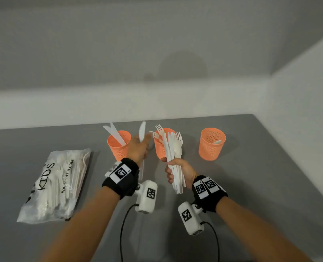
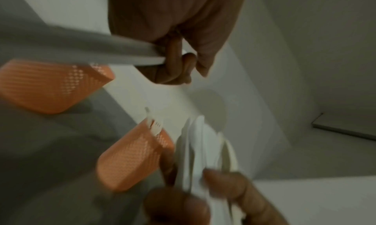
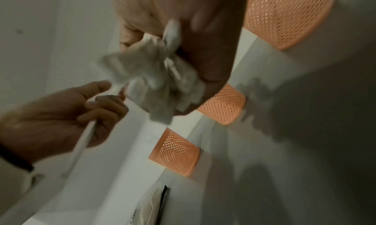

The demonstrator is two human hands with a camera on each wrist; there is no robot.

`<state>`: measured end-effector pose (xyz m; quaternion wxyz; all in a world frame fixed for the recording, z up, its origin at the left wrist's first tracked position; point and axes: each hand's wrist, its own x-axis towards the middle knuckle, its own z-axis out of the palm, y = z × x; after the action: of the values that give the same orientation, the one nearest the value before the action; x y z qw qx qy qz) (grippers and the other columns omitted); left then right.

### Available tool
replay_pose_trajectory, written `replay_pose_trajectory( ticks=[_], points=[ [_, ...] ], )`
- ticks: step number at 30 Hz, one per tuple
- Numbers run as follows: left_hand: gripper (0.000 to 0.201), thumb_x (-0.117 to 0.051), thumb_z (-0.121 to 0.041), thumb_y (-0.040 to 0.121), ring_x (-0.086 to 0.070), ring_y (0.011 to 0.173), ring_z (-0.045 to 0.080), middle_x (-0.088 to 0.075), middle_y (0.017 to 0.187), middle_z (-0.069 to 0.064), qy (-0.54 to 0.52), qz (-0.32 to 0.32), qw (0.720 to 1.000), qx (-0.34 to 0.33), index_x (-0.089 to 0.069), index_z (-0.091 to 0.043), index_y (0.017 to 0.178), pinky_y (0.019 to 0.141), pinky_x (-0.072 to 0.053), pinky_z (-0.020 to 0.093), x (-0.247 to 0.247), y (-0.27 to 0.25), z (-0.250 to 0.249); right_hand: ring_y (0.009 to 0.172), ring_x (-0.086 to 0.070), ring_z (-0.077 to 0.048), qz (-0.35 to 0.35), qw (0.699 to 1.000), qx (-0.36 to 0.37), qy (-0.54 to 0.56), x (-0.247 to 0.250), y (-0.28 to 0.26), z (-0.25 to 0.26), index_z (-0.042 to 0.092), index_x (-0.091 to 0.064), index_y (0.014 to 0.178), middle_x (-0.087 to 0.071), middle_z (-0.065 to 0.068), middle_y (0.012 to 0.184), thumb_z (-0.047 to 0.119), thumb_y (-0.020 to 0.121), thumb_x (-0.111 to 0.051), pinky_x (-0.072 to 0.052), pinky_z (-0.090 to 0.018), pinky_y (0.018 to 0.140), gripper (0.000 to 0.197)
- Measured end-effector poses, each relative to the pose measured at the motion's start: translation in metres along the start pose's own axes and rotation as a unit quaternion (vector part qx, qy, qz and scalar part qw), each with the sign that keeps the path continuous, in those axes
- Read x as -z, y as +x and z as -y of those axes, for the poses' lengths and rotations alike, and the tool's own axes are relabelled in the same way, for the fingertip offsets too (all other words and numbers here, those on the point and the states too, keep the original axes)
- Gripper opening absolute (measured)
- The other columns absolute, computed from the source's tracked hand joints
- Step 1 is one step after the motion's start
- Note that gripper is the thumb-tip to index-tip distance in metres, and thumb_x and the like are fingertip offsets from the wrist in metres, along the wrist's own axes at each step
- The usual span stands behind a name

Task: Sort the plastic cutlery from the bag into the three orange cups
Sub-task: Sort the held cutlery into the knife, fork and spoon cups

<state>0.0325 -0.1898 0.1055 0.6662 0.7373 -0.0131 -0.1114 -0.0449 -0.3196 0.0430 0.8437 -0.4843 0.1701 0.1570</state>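
Three orange mesh cups stand in a row on the grey table [image 1: 251, 186] beyond my hands. Item one, the left cup [image 1: 117, 148], just past my left hand [image 1: 138, 148], holds white knives leaning out over its far-left rim. Item two, the middle cup [image 1: 159, 148], directly behind my right hand [image 1: 179, 171], holds forks with tines up. Item three, the right cup [image 1: 211, 144], well off to the right of that hand, holds a single spoon resting against its inner wall. Item four, one white plastic knife [image 1: 142, 133], pinched between the thumb and curled fingers of my left hand, blade up and handle hanging below the wrist, raised between the left and middle cups. Item five, a bundle of mixed white cutlery [image 1: 173, 157], knives, a fork and a spoon among them, clenched upright in my right fist with the handles sticking out below the fingers; the heads fan out in front of the middle cup. Item six, the clear plastic bag [image 1: 56, 184], lying flat on the table well to the left of my left forearm, printed with black lettering, more white cutlery visible inside. Both wrist views are blurred.
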Motion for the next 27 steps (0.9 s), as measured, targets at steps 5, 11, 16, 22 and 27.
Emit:
replay_pose_trajectory(
  ticks=[5,11,16,22,27],
  points=[
    [0.024,-0.06,-0.025,0.089,-0.031,0.028,0.002,-0.041,0.04,-0.01,0.016,0.057,0.997,0.043,-0.05,-0.017,0.069,0.032,-0.023,0.013,-0.012,-0.014,0.021,0.037,-0.042,-0.011,0.025,1.0,-0.009,-0.008,-0.006,0.002,-0.004,0.015,-0.053,0.099,-0.049,0.002,0.048,0.02,0.063,-0.048,-0.038,-0.016,0.041,0.036],
    [0.012,-0.058,-0.017,0.088,-0.048,0.035,0.003,-0.056,0.061,0.002,0.091,0.022,0.996,0.013,-0.058,-0.01,0.08,0.034,-0.032,0.013,-0.024,-0.017,0.028,0.043,-0.049,-0.012,0.014,1.0,-0.011,-0.026,-0.004,0.005,-0.011,0.01,-0.053,0.093,-0.057,0.001,0.054,0.022,0.063,-0.05,-0.041,-0.021,0.046,0.032],
    [0.017,-0.05,-0.013,0.092,-0.056,0.062,0.021,-0.063,0.077,0.016,0.08,-0.009,0.997,-0.006,-0.061,-0.005,0.083,0.051,-0.037,0.022,-0.024,-0.016,0.031,0.051,-0.056,-0.012,-0.024,0.998,0.009,-0.051,0.002,0.006,-0.014,0.007,-0.061,0.086,-0.063,-0.002,0.063,0.022,0.063,-0.053,-0.044,-0.022,0.051,0.028],
    [0.023,-0.05,-0.017,0.094,-0.062,0.075,0.039,-0.066,0.096,0.032,0.086,0.007,0.995,-0.048,-0.063,0.0,0.088,0.055,-0.042,0.024,-0.028,-0.024,0.041,0.054,-0.061,-0.011,-0.045,0.996,0.028,-0.07,0.002,0.007,-0.013,0.008,-0.062,0.09,-0.067,-0.002,0.068,0.008,0.089,-0.044,-0.047,-0.022,0.053,0.018],
    [0.034,-0.036,-0.023,0.099,-0.055,0.055,0.019,-0.06,0.064,0.008,0.059,-0.057,0.995,-0.063,-0.054,-0.003,0.079,0.057,-0.039,0.026,-0.017,-0.018,0.038,0.066,-0.061,-0.016,-0.047,0.996,0.038,-0.07,0.001,0.0,-0.012,0.014,-0.06,0.098,-0.064,-0.007,0.083,0.014,0.081,-0.053,-0.049,-0.025,0.055,0.019]
  ],
)
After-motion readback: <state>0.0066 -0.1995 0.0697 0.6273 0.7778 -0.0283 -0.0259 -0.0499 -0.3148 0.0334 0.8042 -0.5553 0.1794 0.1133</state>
